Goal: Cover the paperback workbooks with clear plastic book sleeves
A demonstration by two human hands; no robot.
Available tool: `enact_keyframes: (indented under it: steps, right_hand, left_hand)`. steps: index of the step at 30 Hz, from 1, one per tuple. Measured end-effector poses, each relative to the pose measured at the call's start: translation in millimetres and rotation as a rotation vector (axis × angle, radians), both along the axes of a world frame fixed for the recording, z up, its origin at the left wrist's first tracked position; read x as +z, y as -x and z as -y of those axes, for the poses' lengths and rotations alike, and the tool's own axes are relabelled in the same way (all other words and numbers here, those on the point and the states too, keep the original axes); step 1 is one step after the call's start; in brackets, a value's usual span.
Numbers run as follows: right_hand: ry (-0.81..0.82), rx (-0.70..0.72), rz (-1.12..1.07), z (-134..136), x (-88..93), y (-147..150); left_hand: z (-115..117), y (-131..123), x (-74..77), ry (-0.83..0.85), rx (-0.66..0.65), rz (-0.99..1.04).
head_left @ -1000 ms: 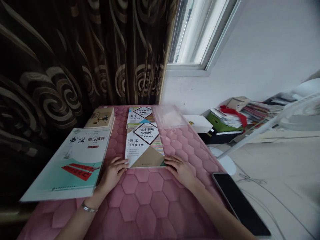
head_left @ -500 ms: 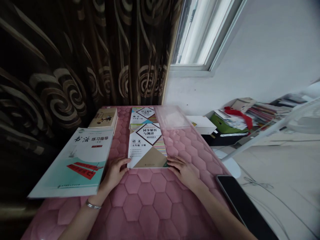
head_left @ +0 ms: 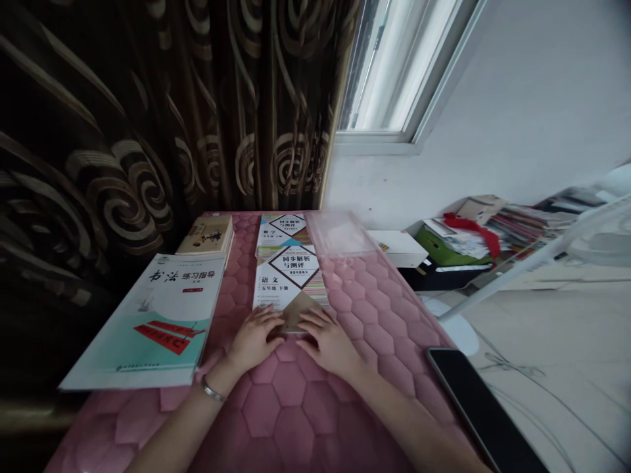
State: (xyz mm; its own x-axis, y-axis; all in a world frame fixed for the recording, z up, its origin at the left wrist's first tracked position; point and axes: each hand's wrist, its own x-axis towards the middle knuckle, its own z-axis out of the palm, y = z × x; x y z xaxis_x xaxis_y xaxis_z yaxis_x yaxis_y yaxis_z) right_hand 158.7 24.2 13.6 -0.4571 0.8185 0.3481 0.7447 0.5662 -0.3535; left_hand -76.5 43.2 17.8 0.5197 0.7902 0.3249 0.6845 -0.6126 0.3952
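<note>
A white workbook (head_left: 288,272) with a diamond-framed Chinese title and a tan triangle lies flat on the pink quilted table cover (head_left: 293,401). My left hand (head_left: 256,335) rests on the left part of its near edge, fingers spread over the cover. On the right part of that edge lies my right hand (head_left: 328,338), its fingers stretched out too. The thumbs point toward each other by the near edge. Just behind is a similar workbook (head_left: 283,226), partly overlapped by the front one. A bracelet (head_left: 213,389) circles my left wrist.
To the left lies a large calligraphy book (head_left: 162,309), with a pile of smaller books (head_left: 210,236) behind it. A clear plastic sheet (head_left: 342,235) covers the far right. A dark phone-like device (head_left: 480,401) sits at the right edge. A patterned curtain (head_left: 148,131) hangs alongside.
Both my hands have moved inward from the workbook's lower corners onto its near edge, closer together. The workbook itself lies in about the same place.
</note>
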Motion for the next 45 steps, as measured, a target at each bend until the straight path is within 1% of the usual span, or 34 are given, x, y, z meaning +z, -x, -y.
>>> enact_keyframes:
  steps: [3, 5, 7, 11, 16, 20, 23, 26, 29, 33, 37, 40, 41, 43, 45]
  right_hand:
    - [0.017, 0.001, -0.032, -7, -4.2, 23]
    - [0.017, -0.004, -0.060, -11, -8.8, 29]
    - [0.002, 0.000, -0.079, -13, -13.0, 27]
    - [-0.039, 0.004, -0.078, -13, -18.5, 7]
    - [-0.076, -0.046, -0.040, -8, -22.4, -37]
    - [-0.076, -0.078, -0.015, -5, -24.7, -66]
    - [-0.062, -0.083, -0.001, -6, -27.7, -74]
    - [-0.049, -0.084, -0.003, -7, -31.9, -74]
    - [-0.035, -0.081, -0.024, -7, -34.2, -73]
    - [0.041, -0.074, -0.090, -8, -26.9, -76]
    - [0.232, -0.064, -0.240, -16, -11.6, -87]
    - [0.293, -0.162, -0.360, -25, -6.2, -94]
    - [0.299, -0.208, -0.373, -27, -6.3, -94]
    - [0.315, -0.274, -0.364, -31, -8.5, -92]
    - [0.343, -0.280, -0.357, -32, -12.0, -87]
  left_hand:
    - [-5, -12, -0.6, -0.003, 0.010, -0.025]
    - [-5, -13, -2.6, -0.012, 0.027, -0.038]
    - [-4, -11, -4.0, -0.020, 0.032, -0.056]
    - [-1, 1, -3.5, -0.028, 0.057, -0.092]
    - [3, 28, -4.8, -0.072, 0.100, -0.070]
    - [6, 46, -9.3, -0.056, 0.126, -0.012]
    - [5, 50, -12.5, -0.022, 0.169, 0.046]
    - [3, 50, -14.8, 0.027, 0.221, 0.104]
    - [1, 50, -15.2, 0.074, 0.230, 0.156]
    - [1, 49, -10.6, 0.130, 0.240, 0.229]
    - [3, 48, -1.6, 0.243, 0.243, 0.329]
    - [3, 47, 2.0, 0.304, 0.252, 0.443]
    - [2, 47, 1.7, 0.299, 0.273, 0.475]
    - [1, 45, -0.4, 0.283, 0.360, 0.517]
    - [-2, 44, -2.4, 0.296, 0.462, 0.529]
